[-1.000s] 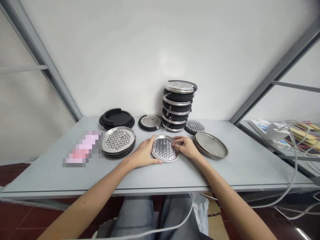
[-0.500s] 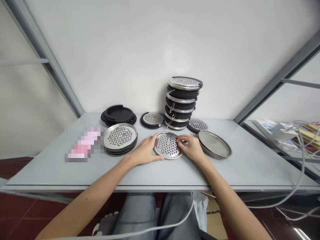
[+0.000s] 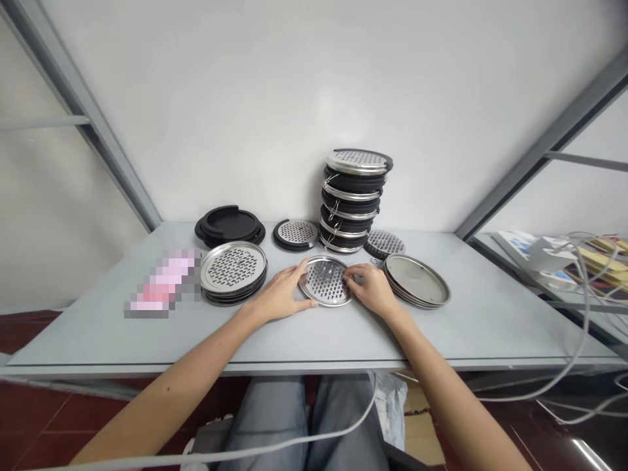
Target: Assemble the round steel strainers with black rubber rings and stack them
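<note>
Bracing a perforated metal disc (image 3: 326, 288), the person's left hand (image 3: 280, 293) grips its left rim, fingers set wide, thumb at the near edge and forefinger at the far edge; the right hand (image 3: 377, 290) has its fingers bunched narrow, tips at the disc's right part, cannot tell whether anything small is pinched there; disc lies on the grey surface (image 3: 314, 340), between a grater-plate stack (image 3: 234, 267) on the left and a plain-plate stack (image 3: 419, 278) near the right hand; behind, a tall stack (image 3: 350, 204) of black and silver rounds with wire clips stands near the wall (image 3: 255, 104), leaning slightly; beside it at left, a perforated round (image 3: 297, 232) with a partial black rim; further left, black rings (image 3: 230, 226), piled; right of the tall stack, a low perforated stack (image 3: 386, 243); far left, a pixelated pink patch (image 3: 164, 284), contents unreadable; white cable (image 3: 275, 449) crosses over the legs (image 3: 267, 412).
</note>
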Tool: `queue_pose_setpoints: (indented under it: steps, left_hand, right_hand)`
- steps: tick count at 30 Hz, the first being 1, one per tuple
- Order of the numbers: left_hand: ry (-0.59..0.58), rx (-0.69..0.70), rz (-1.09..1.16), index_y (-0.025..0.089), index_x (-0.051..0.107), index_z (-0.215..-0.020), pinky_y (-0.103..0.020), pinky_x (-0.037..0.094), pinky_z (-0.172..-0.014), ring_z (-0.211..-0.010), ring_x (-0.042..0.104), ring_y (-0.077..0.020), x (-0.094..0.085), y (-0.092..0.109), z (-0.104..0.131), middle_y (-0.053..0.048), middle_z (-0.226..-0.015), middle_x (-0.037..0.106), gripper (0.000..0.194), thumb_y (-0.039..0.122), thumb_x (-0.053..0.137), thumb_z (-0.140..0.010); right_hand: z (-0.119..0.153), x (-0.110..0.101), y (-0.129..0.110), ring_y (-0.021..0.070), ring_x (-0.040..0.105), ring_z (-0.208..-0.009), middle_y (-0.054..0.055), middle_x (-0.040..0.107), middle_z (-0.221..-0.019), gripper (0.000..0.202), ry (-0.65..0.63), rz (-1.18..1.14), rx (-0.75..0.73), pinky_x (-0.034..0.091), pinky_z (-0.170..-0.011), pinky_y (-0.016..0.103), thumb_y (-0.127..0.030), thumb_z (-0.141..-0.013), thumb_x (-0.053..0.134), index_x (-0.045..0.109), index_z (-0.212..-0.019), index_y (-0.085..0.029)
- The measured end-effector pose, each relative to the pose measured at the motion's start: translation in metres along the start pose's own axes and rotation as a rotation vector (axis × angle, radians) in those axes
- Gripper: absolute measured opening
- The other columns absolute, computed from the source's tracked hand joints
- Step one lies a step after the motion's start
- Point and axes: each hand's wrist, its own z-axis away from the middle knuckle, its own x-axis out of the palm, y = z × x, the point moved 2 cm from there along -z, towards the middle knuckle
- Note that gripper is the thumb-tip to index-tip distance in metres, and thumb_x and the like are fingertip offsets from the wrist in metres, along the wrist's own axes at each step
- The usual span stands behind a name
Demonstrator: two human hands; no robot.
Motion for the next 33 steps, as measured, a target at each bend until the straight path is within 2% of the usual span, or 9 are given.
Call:
queue_pose_setpoints:
  steps: [6, 11, 17, 23, 29, 33]
  left_hand:
    - [0.002, -0.008, -0.01, 0.021, 0.018, -0.149, -0.045, 0.036, -0.108, -0.13, 0.045, -0.0315, 0.001, -0.002, 0.0, -0.014, -0.136, 0.053, 0.097, 0.051, 0.072, -0.074]
    - [-0.008, 0.006, -0.036, 0.023, 0.02, -0.149, -0.045, 0.035, -0.109, -0.132, 0.042, -0.0311, 0.001, -0.004, 0.0, -0.012, -0.138, 0.051, 0.094, 0.053, 0.07, -0.075]
    - [-0.026, 0.002, -0.084, 0.024, 0.031, -0.146, -0.046, 0.034, -0.108, -0.133, 0.04, -0.0322, 0.001, -0.006, 0.0, -0.012, -0.143, 0.047, 0.085, 0.057, 0.067, -0.076]
    - [-0.009, 0.021, -0.085, 0.024, 0.027, -0.146, -0.045, 0.036, -0.108, -0.131, 0.043, -0.0314, 0.001, -0.005, -0.001, -0.011, -0.14, 0.049, 0.088, 0.056, 0.068, -0.075]
    - [0.01, 0.024, -0.087, 0.024, 0.028, -0.146, -0.045, 0.037, -0.107, -0.129, 0.046, -0.0307, 0.0, -0.003, -0.001, -0.012, -0.14, 0.049, 0.085, 0.053, 0.068, -0.076]
    - [0.015, 0.046, -0.117, 0.02, 0.043, -0.138, -0.044, 0.034, -0.11, -0.131, 0.044, -0.0295, 0.0, -0.004, 0.0, -0.013, -0.14, 0.05, 0.069, 0.053, 0.064, -0.081]
  right_hand:
    - [0.001, -0.003, -0.005, 0.0239, 0.064, -0.09, 0.006, 0.073, -0.089, 0.013, 0.01, -0.078, -0.016, 0.047, -0.087, 0.037, -0.018, -0.079, 0.057, 0.07, -0.077, -0.02]
    - [0.003, -0.005, -0.003, 0.0211, 0.066, -0.085, 0.003, 0.073, -0.088, 0.011, 0.072, -0.169, 0.068, 0.048, -0.084, 0.035, -0.021, -0.077, 0.06, 0.07, -0.081, -0.021]
    - [0.004, -0.001, 0.004, 0.019, 0.066, -0.078, 0.002, 0.072, -0.081, 0.008, 0.038, -0.247, 0.168, 0.05, -0.082, 0.034, -0.028, -0.076, 0.064, 0.068, -0.075, -0.021]
    - [0.004, 0.001, 0.008, 0.0188, 0.068, -0.073, 0.004, 0.072, -0.081, 0.013, 0.078, -0.349, 0.238, 0.053, -0.074, 0.033, -0.031, -0.072, 0.067, 0.063, -0.076, -0.019]
    - [0.004, 0.0, 0.007, 0.0204, 0.069, -0.072, 0.006, 0.074, -0.08, 0.017, 0.107, -0.303, 0.267, 0.053, -0.071, 0.033, -0.03, -0.072, 0.065, 0.069, -0.083, -0.018]
    - [0.005, -0.005, 0.003, 0.0207, 0.07, -0.075, 0.005, 0.075, -0.081, 0.015, 0.135, -0.229, 0.227, 0.054, -0.076, 0.034, -0.028, -0.075, 0.062, 0.072, -0.082, -0.019]
